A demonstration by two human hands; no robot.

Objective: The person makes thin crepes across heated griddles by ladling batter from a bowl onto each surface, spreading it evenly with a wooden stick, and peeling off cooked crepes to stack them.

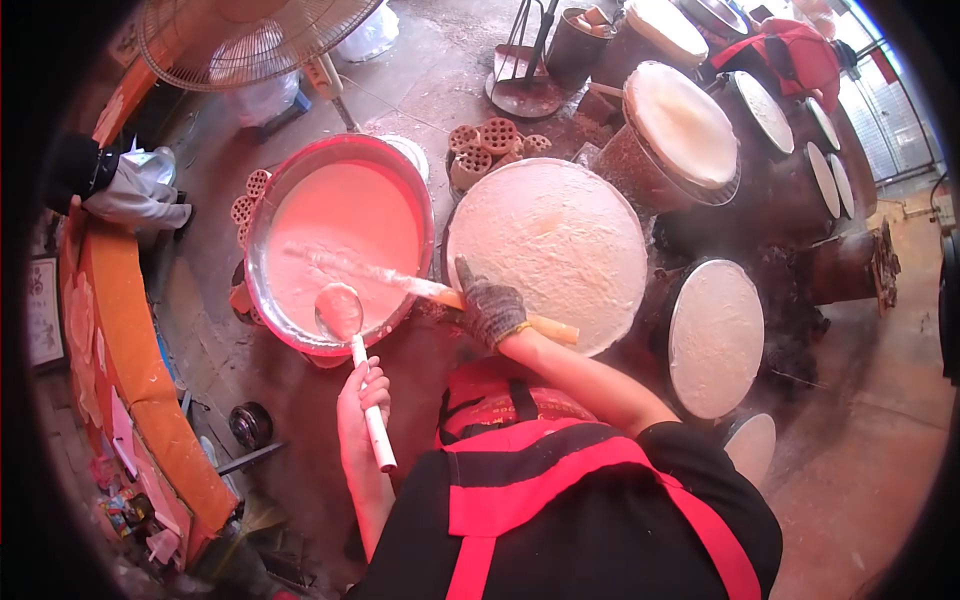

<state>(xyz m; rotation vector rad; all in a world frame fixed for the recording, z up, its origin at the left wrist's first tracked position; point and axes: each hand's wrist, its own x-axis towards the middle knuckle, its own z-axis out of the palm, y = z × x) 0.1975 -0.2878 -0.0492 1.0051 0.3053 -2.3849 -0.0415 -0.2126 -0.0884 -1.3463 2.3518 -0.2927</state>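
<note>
My left hand (362, 402) is wrapped round the white handle of a ladle (340, 308), whose bowl hangs over the near edge of a wide metal basin (258, 290). Pale, pink-lit batter (350, 205) fills much of that basin. A dark knitted glove covers my right hand (494, 312), which grips a wooden stick (552, 329). The stick's far end is coated in batter and reaches over the basin. Its near end lies above a round griddle (545, 235) covered with a pale, rough layer. Both hands are closed.
Several more round white-topped griddles (715, 340) stand to the right, some tilted. Perforated briquettes (497, 138) are stacked behind the basin. A standing fan (240, 45) is at the upper left. An orange counter edge (150, 380) runs down the left. Another person's red garment (800, 55) shows far right.
</note>
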